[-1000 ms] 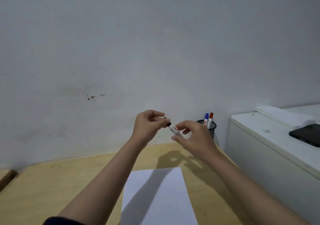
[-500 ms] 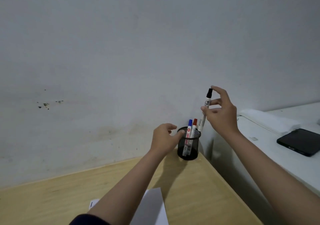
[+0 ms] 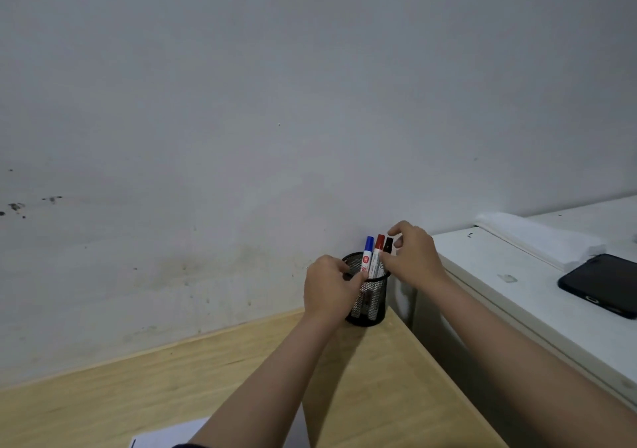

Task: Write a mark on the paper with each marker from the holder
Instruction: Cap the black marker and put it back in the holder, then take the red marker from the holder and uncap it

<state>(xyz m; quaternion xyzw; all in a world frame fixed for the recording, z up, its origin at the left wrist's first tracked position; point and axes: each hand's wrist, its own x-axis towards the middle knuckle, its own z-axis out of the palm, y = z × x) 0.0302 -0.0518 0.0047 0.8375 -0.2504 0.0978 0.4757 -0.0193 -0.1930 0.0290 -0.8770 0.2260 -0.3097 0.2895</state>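
Half a second ago the right hand held the black-capped marker high above the holder; now that marker stands in the mesh cup beside the red-capped marker and the blue-capped marker, and the hand has dropped to the rim. Its grip is curled around the black cap, thumb low and forefinger arched above, but whether the fingertips press the marker or have just let go cannot be told. The left hand has closed in too: it now wraps the near side of the black mesh holder, grip pressed against the wire, thumb at the rim.

Holder and markers sit at the far right corner of the pale wooden surface, close to the wall. A corner of the paper shows at the bottom edge, partly under the left forearm, well apart from the holder.

Behind everything rises a grey-white wall, scuffed, with dark specks at the far left. To the right, across a narrow gap, stands a white cabinet, higher than the wooden surface; on its top lie a dark phone and a folded white cloth.
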